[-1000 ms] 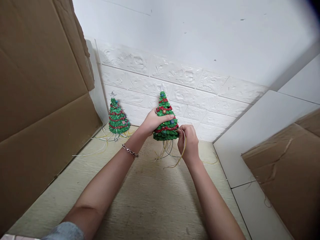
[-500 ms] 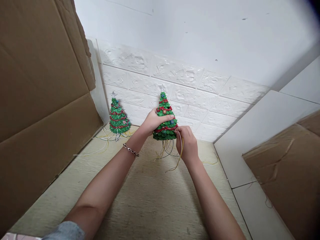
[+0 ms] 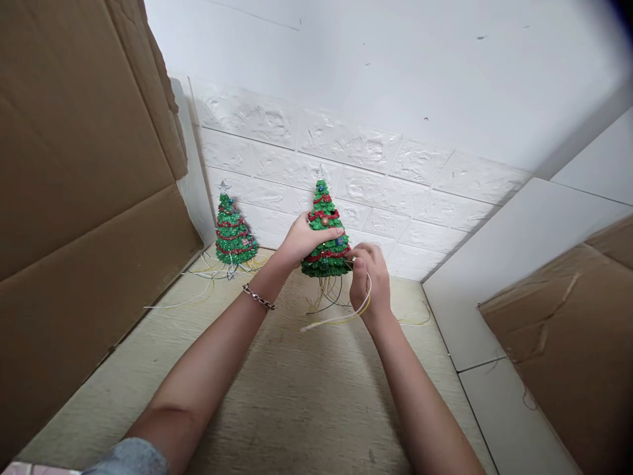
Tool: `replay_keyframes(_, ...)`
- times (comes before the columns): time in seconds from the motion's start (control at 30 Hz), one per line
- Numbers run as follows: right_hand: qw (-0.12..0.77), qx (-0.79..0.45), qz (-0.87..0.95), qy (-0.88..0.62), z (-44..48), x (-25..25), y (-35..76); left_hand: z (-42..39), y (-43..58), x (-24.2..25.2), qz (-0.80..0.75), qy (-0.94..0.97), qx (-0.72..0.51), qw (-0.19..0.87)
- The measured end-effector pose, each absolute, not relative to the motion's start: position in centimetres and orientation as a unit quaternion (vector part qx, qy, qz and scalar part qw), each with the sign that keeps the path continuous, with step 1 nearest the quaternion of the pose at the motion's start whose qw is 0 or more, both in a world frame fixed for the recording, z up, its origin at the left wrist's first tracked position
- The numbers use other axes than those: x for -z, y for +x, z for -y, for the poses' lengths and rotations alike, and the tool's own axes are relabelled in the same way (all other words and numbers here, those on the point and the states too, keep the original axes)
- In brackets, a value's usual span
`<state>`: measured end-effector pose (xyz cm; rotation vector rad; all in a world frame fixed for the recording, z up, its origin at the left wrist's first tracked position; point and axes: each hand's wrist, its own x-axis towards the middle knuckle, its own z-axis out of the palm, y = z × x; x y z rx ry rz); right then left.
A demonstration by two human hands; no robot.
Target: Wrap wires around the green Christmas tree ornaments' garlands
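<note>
A small green Christmas tree (image 3: 325, 204) with red garlands and a clear star on top is held upright above the table. My left hand (image 3: 306, 241) grips it from the left, thumb across its front. Thin wires (image 3: 329, 287) hang from its base. At the tree's lower right edge, my right hand (image 3: 370, 274) has its fingers pinched together on white and yellow wires (image 3: 341, 319), whose loose ends curve out to the left below the tree. The fingertips are partly hidden.
A second decorated tree (image 3: 232, 234) stands at the back left on the table (image 3: 297, 396), with wires (image 3: 198, 280) spread around its base. Cardboard (image 3: 84, 198) rises on the left, more cardboard (image 3: 568, 316) on the right. Behind is a white brick-patterned wall (image 3: 366, 145). More wire (image 3: 418, 323) lies at the right.
The loose ends of the wires at my right hand have swung left and up. My right hand's fingers have shifted slightly. My left hand and the tree are almost still.
</note>
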<state>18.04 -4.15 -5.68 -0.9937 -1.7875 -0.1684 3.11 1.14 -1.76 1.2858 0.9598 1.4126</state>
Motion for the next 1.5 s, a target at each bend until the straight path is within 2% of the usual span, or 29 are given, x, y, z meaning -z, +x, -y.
replay_keyframes(0.1,0.532,0.081,0.728,-0.424,3.7,5.9,18.1,-0.9,3.3,1.6,-0.390,0.538,-0.568,0.486)
replay_keyframes(0.37,0.460,0.094,0.749,-0.467,3.2,6.6,18.2,-0.6,3.7,1.9,-0.435,0.597,-0.520,0.430)
replay_keyframes(0.53,0.438,0.151,0.745,-0.480,3.6,6.7,17.7,-0.6,3.4,1.6,-0.428,0.591,-0.532,0.429)
replay_keyframes(0.8,0.497,0.277,0.743,-0.351,4.1,6.9,17.8,-1.0,2.3,1.1,-0.390,0.508,-0.593,0.488)
replay_keyframes(0.93,0.529,0.226,0.768,-0.282,4.1,6.7,17.6,-1.2,2.4,1.4,-0.399,0.499,-0.600,0.482)
replay_keyframes(1.17,0.617,0.104,0.718,-0.304,4.4,5.4,17.2,-1.2,2.6,1.7,-0.392,0.527,-0.584,0.478)
replay_keyframes(1.37,0.547,0.078,0.744,-0.376,4.0,5.2,18.1,-1.0,2.8,1.5,-0.389,0.525,-0.585,0.480)
replay_keyframes(1.5,0.576,0.106,0.739,-0.333,4.4,5.2,17.8,-1.3,2.7,1.6,-0.392,0.501,-0.608,0.475)
